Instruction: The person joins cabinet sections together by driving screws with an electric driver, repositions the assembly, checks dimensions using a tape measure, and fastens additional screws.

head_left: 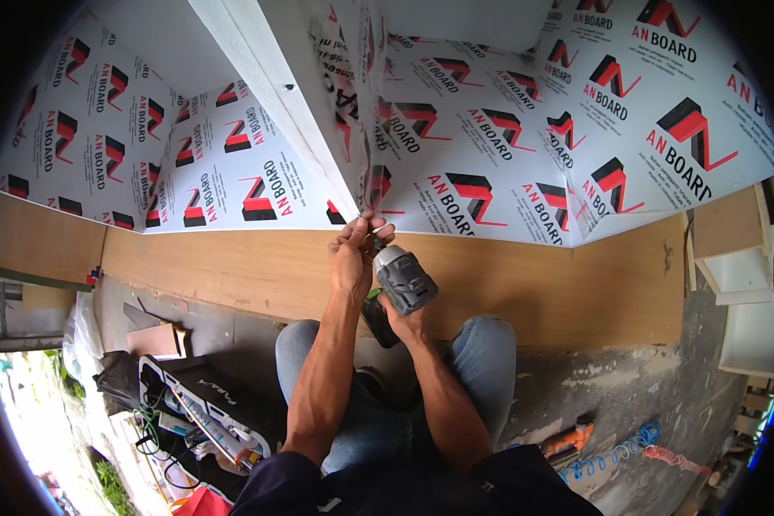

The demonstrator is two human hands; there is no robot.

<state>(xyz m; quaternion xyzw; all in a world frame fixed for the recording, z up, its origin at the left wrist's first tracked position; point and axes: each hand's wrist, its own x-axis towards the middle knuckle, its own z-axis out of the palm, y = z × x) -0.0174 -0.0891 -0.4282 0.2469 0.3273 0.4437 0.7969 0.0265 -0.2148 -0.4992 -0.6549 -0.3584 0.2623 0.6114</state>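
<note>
One driver [406, 279] at the white divider [271, 82]

The right hand [401, 317] wraps its fingers round the handle, probably to bear the weight. The nose points to the divider's near end, where the left hand [353, 255] bunches its fingers at the tip, likely to steady it; whether they pinch anything, I cannot tell.

Drill [411, 285]: matt grey plastic; nose [390, 256] smooth, silvery, metal by look. Film [456, 116]: thin printed plastic, glossy, crinkled beside divider [271, 86]; divider's edge white, smooth. Plank [550, 288]: brown wood grain, satin. Floor [589, 383]: rough, blotched, concrete-like. Jeans [483, 353]: faded denim. Bag [236, 396]: black, matt cloth. Hose [645, 433]: shiny blue plastic.
</note>
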